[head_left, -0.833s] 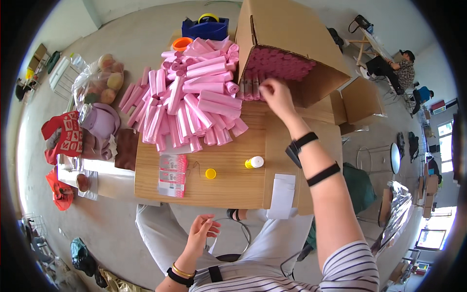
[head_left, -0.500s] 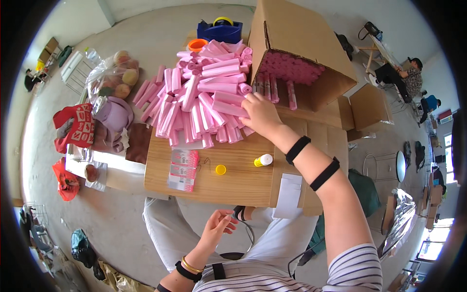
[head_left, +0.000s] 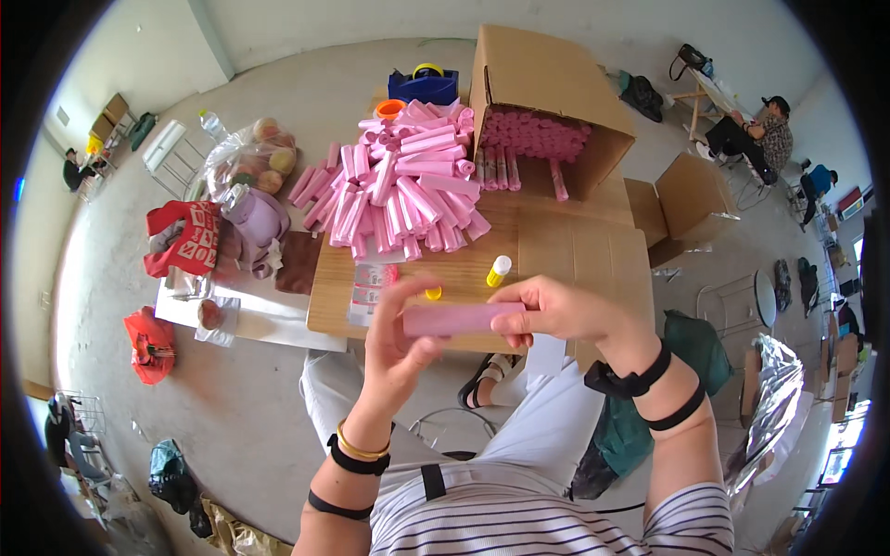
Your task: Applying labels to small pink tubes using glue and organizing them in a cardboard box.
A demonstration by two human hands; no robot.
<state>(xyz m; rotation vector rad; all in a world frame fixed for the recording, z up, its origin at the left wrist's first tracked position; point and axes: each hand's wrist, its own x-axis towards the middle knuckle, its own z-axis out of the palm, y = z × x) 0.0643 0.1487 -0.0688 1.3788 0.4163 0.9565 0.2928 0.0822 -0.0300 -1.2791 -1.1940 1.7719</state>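
My right hand (head_left: 561,310) pinches one end of a pink plastic roll (head_left: 456,320), held level above the table's near edge. Around the roll's other end my left hand (head_left: 394,334) is open, thumb and fingers apart; whether it touches the roll is unclear. Behind lies a heap of similar pink rolls (head_left: 408,199). A yellow glue stick (head_left: 499,271) stands uncapped on the wooden table (head_left: 491,230), and a yellow cap (head_left: 433,293) sits beside my left fingers. Partly behind that hand is a sheet of pink-and-white labels (head_left: 369,295).
An open cardboard box (head_left: 547,79) on its side holds stacked pink rolls. Beyond the heap stand a blue tape dispenser (head_left: 424,87) and an orange tape roll (head_left: 389,108). Bagged fruit (head_left: 250,165) and a red bag (head_left: 185,236) lie left. White paper (head_left: 545,357) hangs at the near edge.
My right hand has drawn a pink roll from the heap back toward me. My left hand has risen from my lap to the roll's free end. The head view has shifted slightly.
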